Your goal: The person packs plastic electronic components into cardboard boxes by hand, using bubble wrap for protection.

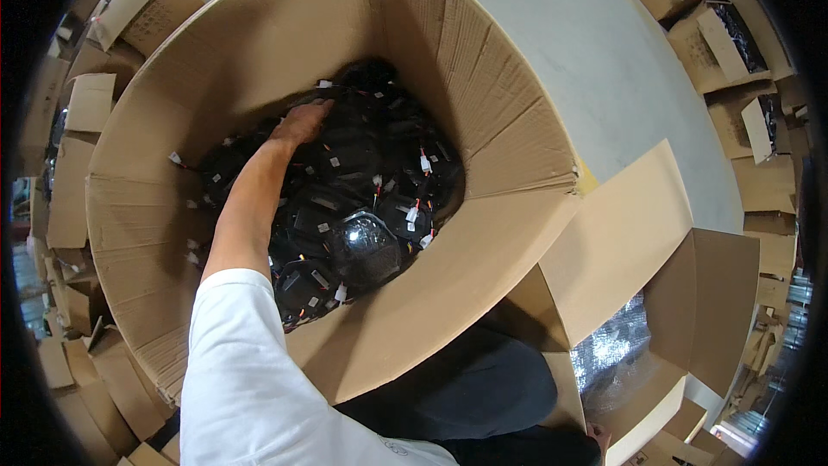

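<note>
My left hand reaches deep into a large cardboard box, among a heap of black wired units. Its fingers are bent and close together at the far side of the heap, and their tips are partly lost against the black parts. Short coloured leads with white plugs stick out of several units. One rounded unit has a shiny, clear covering. At the lower right, my right hand is only partly visible, its fingers curled at the near edge of a smaller open cardboard box.
Clear bubble wrap lines the smaller box, whose raised flaps stand against the large box. My dark-clothed leg is between the boxes. Open cartons stand in rows at right and left. Grey floor shows beyond.
</note>
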The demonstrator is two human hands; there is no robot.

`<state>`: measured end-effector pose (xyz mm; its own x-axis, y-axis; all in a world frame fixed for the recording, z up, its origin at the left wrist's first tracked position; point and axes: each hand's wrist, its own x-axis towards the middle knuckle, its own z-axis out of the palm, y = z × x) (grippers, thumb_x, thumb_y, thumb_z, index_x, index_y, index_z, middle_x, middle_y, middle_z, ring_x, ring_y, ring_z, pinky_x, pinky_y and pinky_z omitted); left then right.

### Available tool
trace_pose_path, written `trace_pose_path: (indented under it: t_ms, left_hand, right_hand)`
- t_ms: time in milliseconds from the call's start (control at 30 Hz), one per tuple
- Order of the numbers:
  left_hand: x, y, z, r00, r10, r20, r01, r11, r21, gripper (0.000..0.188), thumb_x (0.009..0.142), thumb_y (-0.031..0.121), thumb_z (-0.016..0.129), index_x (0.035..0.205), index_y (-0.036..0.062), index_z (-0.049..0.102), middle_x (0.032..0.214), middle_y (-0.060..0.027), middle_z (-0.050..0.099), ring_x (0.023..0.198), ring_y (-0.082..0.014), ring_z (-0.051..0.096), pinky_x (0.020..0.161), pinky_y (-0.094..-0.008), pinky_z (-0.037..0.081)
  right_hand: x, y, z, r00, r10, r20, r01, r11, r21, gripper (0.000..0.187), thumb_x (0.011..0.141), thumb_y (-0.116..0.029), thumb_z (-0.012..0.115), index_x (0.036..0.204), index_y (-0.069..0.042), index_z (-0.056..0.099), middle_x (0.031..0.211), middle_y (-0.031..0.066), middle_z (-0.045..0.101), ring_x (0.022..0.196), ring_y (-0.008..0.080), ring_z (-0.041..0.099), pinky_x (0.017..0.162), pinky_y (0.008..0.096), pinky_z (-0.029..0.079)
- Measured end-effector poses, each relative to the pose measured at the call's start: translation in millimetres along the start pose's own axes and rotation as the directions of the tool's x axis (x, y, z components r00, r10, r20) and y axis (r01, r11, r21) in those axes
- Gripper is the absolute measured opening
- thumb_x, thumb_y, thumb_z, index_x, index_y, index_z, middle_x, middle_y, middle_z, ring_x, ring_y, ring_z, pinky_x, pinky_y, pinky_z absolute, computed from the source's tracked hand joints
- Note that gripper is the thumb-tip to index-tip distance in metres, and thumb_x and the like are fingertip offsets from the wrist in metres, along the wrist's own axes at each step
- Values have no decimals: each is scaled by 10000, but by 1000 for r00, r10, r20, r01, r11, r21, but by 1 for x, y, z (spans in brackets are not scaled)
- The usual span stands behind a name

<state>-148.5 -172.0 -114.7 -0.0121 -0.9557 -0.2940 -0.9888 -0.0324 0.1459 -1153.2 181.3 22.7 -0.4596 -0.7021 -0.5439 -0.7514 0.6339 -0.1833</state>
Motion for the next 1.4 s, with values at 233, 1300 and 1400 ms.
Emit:
trace_pose_path:
  t_ms: [233,1300,1400]
  left_hand:
    - [1,46,-38,951,-300,73,296,953,57,744,838,-98,503,1512,121,277,1528,-208,319,1296,-403,471,1048,-433,440]
    - [63,10,17,934,-296,198,269,951,149,451,903,48,525,1352,82,508,1319,-259,531,1187,-432,545,971,-494,466]
    - [53,-14,26,957,-156,243,134,986,103,414,917,52,481,1327,79,533,1235,-264,591,1148,-420,575,935,-505,480]
  right_hand:
    - [-13,-47,4,993,113,-18,-114,991,-69,305,832,-247,703,861,56,716,694,131,683,654,169,626,625,330,511]
    - [-28,-89,-1,973,187,136,-189,982,0,373,857,-280,683,957,79,701,821,144,701,736,189,632,685,349,509]
    - [-33,-92,1,980,173,98,-184,977,111,334,856,-255,660,862,78,683,723,100,656,658,156,575,607,333,471]
